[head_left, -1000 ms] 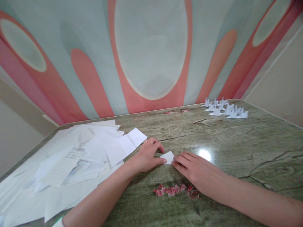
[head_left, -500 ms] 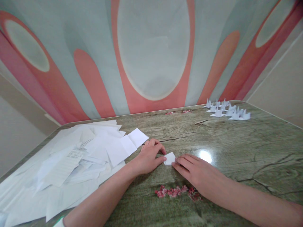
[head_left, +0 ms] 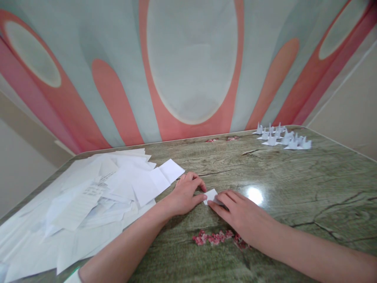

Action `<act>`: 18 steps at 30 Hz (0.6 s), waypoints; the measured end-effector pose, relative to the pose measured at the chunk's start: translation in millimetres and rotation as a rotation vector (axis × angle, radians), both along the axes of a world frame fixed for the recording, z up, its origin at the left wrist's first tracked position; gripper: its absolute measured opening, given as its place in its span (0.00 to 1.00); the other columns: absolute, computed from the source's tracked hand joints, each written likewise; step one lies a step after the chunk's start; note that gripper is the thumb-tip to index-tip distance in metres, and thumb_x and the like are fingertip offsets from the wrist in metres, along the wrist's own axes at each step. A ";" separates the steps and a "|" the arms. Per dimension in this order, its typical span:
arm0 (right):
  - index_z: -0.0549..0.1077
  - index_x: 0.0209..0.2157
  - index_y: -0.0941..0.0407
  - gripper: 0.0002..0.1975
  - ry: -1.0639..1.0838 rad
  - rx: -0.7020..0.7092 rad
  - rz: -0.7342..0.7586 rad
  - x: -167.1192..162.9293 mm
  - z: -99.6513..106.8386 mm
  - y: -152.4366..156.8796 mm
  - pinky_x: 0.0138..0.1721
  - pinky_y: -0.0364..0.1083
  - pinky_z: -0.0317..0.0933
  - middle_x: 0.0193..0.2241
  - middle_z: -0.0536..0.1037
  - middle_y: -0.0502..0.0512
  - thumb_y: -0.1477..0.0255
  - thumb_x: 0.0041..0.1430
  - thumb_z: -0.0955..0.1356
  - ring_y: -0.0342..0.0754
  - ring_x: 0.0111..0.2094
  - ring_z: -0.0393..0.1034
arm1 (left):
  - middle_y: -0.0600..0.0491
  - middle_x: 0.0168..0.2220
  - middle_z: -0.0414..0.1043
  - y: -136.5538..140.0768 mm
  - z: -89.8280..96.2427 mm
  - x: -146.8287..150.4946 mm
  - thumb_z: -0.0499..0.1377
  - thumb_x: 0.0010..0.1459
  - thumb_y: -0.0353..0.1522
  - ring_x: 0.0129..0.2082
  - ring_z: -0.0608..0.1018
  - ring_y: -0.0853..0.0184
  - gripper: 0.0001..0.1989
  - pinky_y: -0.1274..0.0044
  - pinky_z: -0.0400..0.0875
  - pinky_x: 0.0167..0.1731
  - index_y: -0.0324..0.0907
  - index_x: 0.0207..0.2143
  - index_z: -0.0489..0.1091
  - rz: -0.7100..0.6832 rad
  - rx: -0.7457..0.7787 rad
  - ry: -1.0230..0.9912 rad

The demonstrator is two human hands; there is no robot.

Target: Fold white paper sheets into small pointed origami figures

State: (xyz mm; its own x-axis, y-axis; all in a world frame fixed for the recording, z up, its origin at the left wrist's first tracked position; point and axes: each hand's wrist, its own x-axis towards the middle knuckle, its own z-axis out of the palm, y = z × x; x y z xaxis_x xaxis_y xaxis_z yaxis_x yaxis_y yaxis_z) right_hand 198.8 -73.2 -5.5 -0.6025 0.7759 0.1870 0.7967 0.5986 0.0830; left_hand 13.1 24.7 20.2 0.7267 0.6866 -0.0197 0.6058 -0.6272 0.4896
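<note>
A small white folded paper (head_left: 210,194) lies on the wood-patterned table between my hands. My left hand (head_left: 187,194) grips its left corner, thumb in front and curled fingers behind. My right hand (head_left: 235,210) pinches the right part, with the thumb at the front edge and the fingers over a raised, shaded flap. The fingers hide part of that flap. Just left of my left hand, two white paper sheets (head_left: 171,171) overlap at the edge of a paper pile.
Loose white paper sheets (head_left: 88,232) spread over the table's left side, a few with printed lines. Several folded paper cranes (head_left: 272,138) stand at the far right. A patterned wall (head_left: 191,129) rises behind the table (head_left: 294,184). Pink flowers (head_left: 216,238) are printed near the front.
My right hand has slid left along the paper, its thumb now nearer the middle. A flap on the right side has lifted. My left hand stays almost in place.
</note>
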 end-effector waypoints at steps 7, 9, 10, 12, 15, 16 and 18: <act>0.64 0.52 0.59 0.24 0.040 -0.049 -0.023 0.3 4.4 -0.9 0.41 0.51 0.62 0.40 0.68 0.60 0.82 0.51 0.64 0.53 0.42 0.62 | 0.52 0.41 0.60 -0.1 2.5 0.7 0.58 0.51 0.34 0.45 0.64 0.61 0.08 0.68 0.60 0.47 0.44 0.35 0.67 0.014 -0.016 0.016; 0.64 0.52 0.59 0.24 0.049 -0.058 -0.024 0.1 4.8 -1.0 0.41 0.51 0.62 0.40 0.67 0.60 0.82 0.52 0.64 0.53 0.43 0.62 | 0.52 0.41 0.60 -0.5 3.6 1.0 0.58 0.51 0.34 0.45 0.64 0.61 0.08 0.68 0.60 0.47 0.44 0.35 0.68 0.025 -0.016 0.023; 0.64 0.52 0.59 0.24 0.052 -0.063 -0.023 0.0 4.8 -0.9 0.41 0.51 0.62 0.40 0.67 0.60 0.83 0.52 0.63 0.53 0.43 0.62 | 0.52 0.41 0.60 -0.6 4.0 1.1 0.58 0.51 0.34 0.45 0.64 0.61 0.08 0.68 0.60 0.47 0.44 0.35 0.68 0.029 -0.016 0.026; 0.63 0.52 0.59 0.24 0.054 -0.074 -0.017 0.1 5.0 -0.8 0.41 0.51 0.62 0.40 0.68 0.60 0.83 0.52 0.63 0.53 0.44 0.61 | 0.52 0.41 0.60 -1.0 4.3 1.4 0.59 0.51 0.34 0.45 0.64 0.61 0.08 0.68 0.60 0.47 0.44 0.35 0.68 0.031 -0.018 0.029; 0.63 0.52 0.59 0.23 0.057 -0.084 -0.013 0.2 5.7 -0.7 0.41 0.52 0.62 0.40 0.68 0.60 0.83 0.52 0.63 0.53 0.43 0.62 | 0.52 0.41 0.61 -1.3 4.2 1.9 0.58 0.51 0.34 0.45 0.64 0.61 0.07 0.68 0.60 0.47 0.44 0.35 0.68 0.026 -0.019 0.030; 0.64 0.52 0.59 0.23 0.056 -0.085 -0.012 0.3 6.0 -0.6 0.41 0.52 0.63 0.40 0.68 0.60 0.82 0.53 0.63 0.53 0.43 0.62 | 0.52 0.41 0.61 -1.3 4.0 2.0 0.59 0.51 0.34 0.45 0.64 0.61 0.07 0.68 0.60 0.46 0.44 0.35 0.68 0.027 -0.017 0.029; 0.64 0.52 0.60 0.23 0.049 -0.086 -0.011 0.3 6.5 -0.4 0.41 0.52 0.63 0.39 0.68 0.60 0.82 0.53 0.63 0.53 0.42 0.62 | 0.52 0.41 0.61 -1.1 3.6 2.1 0.59 0.51 0.34 0.45 0.64 0.61 0.07 0.68 0.60 0.46 0.44 0.35 0.68 0.029 -0.013 0.029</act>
State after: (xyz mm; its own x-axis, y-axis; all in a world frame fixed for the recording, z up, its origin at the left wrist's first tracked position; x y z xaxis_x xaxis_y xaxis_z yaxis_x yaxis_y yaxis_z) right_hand 199.1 -73.6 1.0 -0.5855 0.7971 0.1479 0.8052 0.5929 -0.0076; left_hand 15.2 23.6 23.8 0.7055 0.7070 -0.0496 0.6376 -0.6026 0.4799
